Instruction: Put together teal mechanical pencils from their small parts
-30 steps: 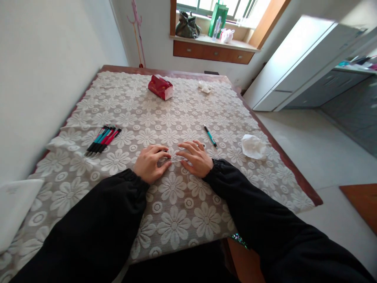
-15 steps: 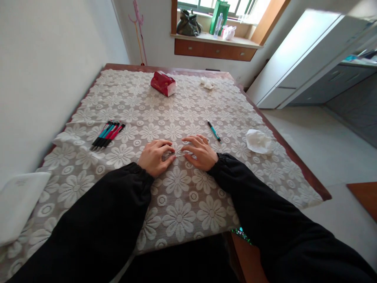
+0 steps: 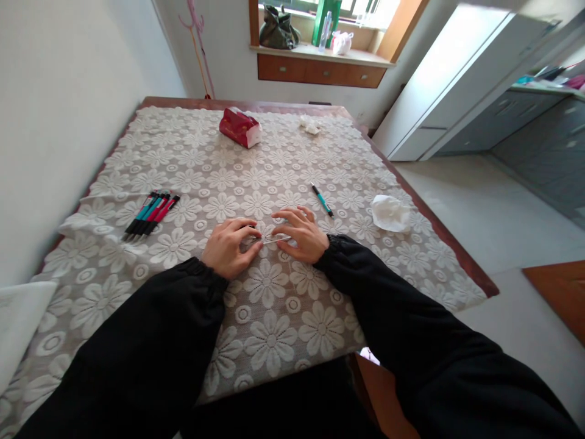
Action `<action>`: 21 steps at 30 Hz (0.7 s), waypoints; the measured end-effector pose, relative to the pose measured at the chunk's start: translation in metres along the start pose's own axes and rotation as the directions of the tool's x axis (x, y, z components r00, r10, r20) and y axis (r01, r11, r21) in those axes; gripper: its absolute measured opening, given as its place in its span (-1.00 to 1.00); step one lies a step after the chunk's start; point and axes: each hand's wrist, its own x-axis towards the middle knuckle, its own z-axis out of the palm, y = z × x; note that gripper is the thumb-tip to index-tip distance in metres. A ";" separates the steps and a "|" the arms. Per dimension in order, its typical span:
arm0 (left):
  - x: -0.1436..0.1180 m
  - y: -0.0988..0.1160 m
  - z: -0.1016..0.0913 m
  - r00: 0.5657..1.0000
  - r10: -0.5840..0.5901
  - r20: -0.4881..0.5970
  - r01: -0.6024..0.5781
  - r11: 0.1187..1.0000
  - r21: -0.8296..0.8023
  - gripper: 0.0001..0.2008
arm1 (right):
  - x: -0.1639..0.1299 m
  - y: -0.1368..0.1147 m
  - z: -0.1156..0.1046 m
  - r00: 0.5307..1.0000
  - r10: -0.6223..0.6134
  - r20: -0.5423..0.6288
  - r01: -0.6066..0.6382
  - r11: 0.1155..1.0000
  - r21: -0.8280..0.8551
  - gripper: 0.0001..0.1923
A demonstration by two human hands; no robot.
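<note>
My left hand (image 3: 231, 247) and my right hand (image 3: 301, 235) rest close together on the lace tablecloth (image 3: 273, 341). Between them runs a thin, whitish, see-through strip (image 3: 276, 239); its exact kind is too small to tell. The left thumb and fingers close on its left end, where a small dark bit shows. At the right end, the right thumb and index finger pinch it, while the other fingers are bent above. Beyond my right hand lies a teal and black pen (image 3: 322, 200). Several teal, red and black pens (image 3: 152, 214) lie side by side to the left.
A red tissue pack (image 3: 240, 128) stands toward the far edge, with crumpled white material (image 3: 310, 125) right of it. White crumpled paper (image 3: 391, 213) lies at the right. A white flat object (image 3: 22, 323) is at the left edge. A wall borders the table's left side.
The view has shifted slightly, so everything on the table appears further left. Both hands keep nearly the same pose around the thin strip, which shows a little more plainly now.
</note>
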 end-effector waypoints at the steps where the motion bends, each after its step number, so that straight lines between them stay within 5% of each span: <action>1: 0.000 0.000 0.000 1.000 -0.003 -0.002 0.003 1.000 -0.001 -0.82 | 0.000 0.000 0.000 1.000 0.004 -0.002 -0.004 1.000 0.002 -0.81; 14: 0.005 0.000 -0.001 1.000 -0.020 0.016 0.020 1.000 0.019 -0.82 | -0.002 0.004 0.003 0.999 -0.033 -0.028 0.033 0.999 0.029 -0.87; 21: 0.013 0.005 -0.008 0.984 0.171 0.057 -0.176 0.977 0.117 -0.80 | -0.003 0.006 0.004 0.996 -0.058 -0.067 0.060 0.998 0.029 -0.92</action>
